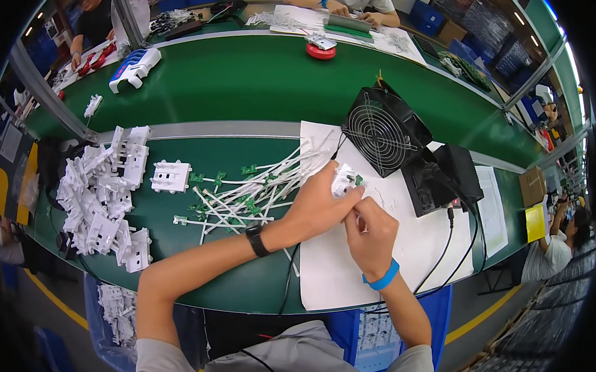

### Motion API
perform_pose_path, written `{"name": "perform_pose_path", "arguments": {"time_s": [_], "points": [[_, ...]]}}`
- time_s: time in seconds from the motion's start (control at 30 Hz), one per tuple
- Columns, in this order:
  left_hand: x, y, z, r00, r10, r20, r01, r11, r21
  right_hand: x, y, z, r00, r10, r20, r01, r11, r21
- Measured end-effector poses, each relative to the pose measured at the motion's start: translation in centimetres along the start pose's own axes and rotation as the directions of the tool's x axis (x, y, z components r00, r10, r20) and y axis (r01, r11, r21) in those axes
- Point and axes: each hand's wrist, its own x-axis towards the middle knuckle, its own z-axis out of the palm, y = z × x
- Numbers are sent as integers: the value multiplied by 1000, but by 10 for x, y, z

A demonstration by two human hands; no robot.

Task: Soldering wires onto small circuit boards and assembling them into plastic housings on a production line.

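Observation:
My left hand (317, 202) is closed round a small white plastic housing (345, 177) with a bit of green circuit board in it. Close beside its thumb, my right hand (373, 230) has its fingers pinched together; whatever they hold, if anything, is hidden. Left of my hands lies a loose bundle of white cables (245, 195) with small green boards at their ends. One white housing (170, 176) lies apart on the green bench, and a large heap of such housings (102, 198) is piled at the left.
White paper (328, 278) covers the bench under my hands. A black fan with a wire guard (382, 132) and a black box with cables (441, 180) stand to the right. Beyond is a green conveyor (240, 89) carrying a red round object (321, 50). Co-workers sit across it.

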Motion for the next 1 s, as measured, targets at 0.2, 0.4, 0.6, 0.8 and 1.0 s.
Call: {"name": "perform_pose_path", "arguments": {"time_s": [0.2,0.4,0.6,0.8,1.0], "points": [[16,-24,-21,985,-149,90,146,988,46,-8,19,-33,955,254,-153,-199,931,307],[8,-3,-16,958,-190,216,158,975,155,-2,93,-66,643,717,-270,-332,579,745],[-1,-17,-2,942,-58,331,-21,973,232,27,121,-76,684,613,-396,-366,757,541],[2,-11,5,957,-81,279,-51,897,439,9,139,-90,730,251,-636,-181,968,175],[-1,-8,10,921,310,237,-380,579,721,-31,93,-120,515,70,-855,-170,985,-22]]}}
